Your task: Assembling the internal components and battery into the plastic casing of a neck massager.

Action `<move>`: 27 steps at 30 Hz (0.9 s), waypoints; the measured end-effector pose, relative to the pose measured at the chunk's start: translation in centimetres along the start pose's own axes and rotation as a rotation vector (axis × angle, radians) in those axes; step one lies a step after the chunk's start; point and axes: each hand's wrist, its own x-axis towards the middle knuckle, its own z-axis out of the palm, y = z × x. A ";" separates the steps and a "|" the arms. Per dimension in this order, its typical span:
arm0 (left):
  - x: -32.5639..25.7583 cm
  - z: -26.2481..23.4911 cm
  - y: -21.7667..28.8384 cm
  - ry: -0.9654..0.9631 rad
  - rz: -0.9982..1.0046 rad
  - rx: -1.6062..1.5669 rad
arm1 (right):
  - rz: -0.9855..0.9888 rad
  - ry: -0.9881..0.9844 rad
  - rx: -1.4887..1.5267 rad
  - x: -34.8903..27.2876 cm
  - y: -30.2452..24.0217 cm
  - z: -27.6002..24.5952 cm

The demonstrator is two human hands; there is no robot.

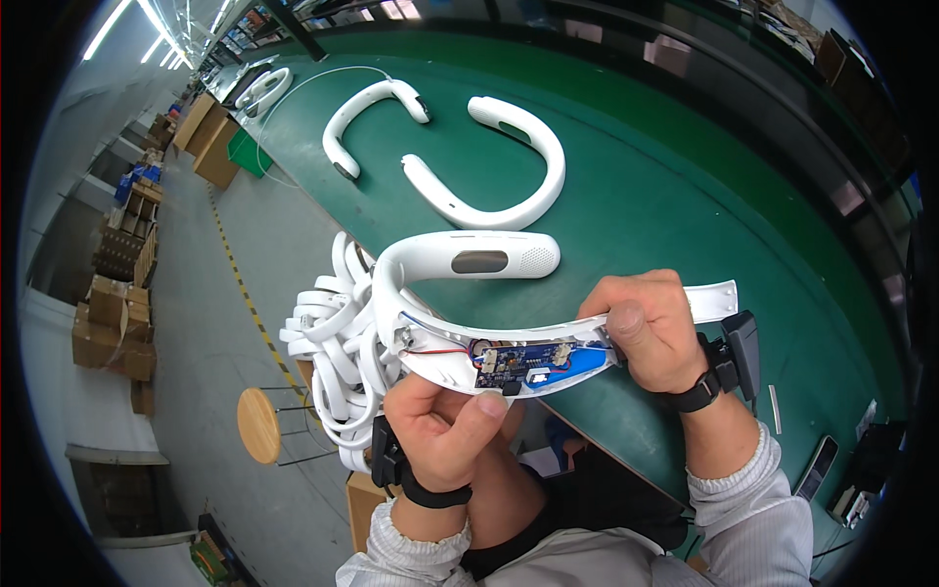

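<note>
A white U-shaped neckband device (416, 256) is held up in front of me, one arm of its casing opened. Inside that arm sit a dark blue circuit board (511, 363), a blue-wrapped part (585, 363), and thin red and blue wires. My left hand (445, 430) pinches the lower edge of the casing beneath the board, thumb against the rim. Closed around the opened arm's far right end is my right hand (650, 333), its thumb on top. A narrow white cover strip (712, 301) runs along the opened side and sticks out past that hand.
On the green table (626, 205) lie a similar white neckband (548, 161) and a smaller curved one (342, 127). Many white neckbands are heaped (337, 342) at the table's left edge. A phone (817, 467) lies at right. A round wooden stool (259, 426) stands on the floor.
</note>
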 end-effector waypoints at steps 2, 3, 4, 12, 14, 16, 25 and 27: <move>0.0 0.1 0.1 0.001 -0.002 0.000 | -0.004 -0.006 0.001 0.0 0.1 0.0; 0.0 0.1 0.1 0.002 -0.006 -0.003 | -0.004 -0.006 0.001 0.0 0.1 0.0; 0.0 0.1 0.0 0.002 -0.006 -0.003 | 0.001 -0.008 0.003 0.0 0.0 0.0; 0.0 0.1 -0.1 0.005 0.004 -0.011 | 0.012 -0.008 -0.002 0.1 -0.1 0.1; 0.0 0.2 -0.1 0.012 -0.002 -0.013 | 0.018 -0.006 -0.007 0.0 -0.1 0.1; 0.0 0.1 0.0 0.022 -0.008 -0.012 | 0.024 -0.010 -0.006 0.0 -0.1 0.1; -0.1 -0.1 -0.2 0.050 -0.006 -0.004 | 0.060 -0.011 -0.006 0.2 -0.9 0.3; -0.1 0.0 -0.2 0.066 -0.006 -0.033 | 0.075 -0.017 -0.008 0.2 -1.0 0.3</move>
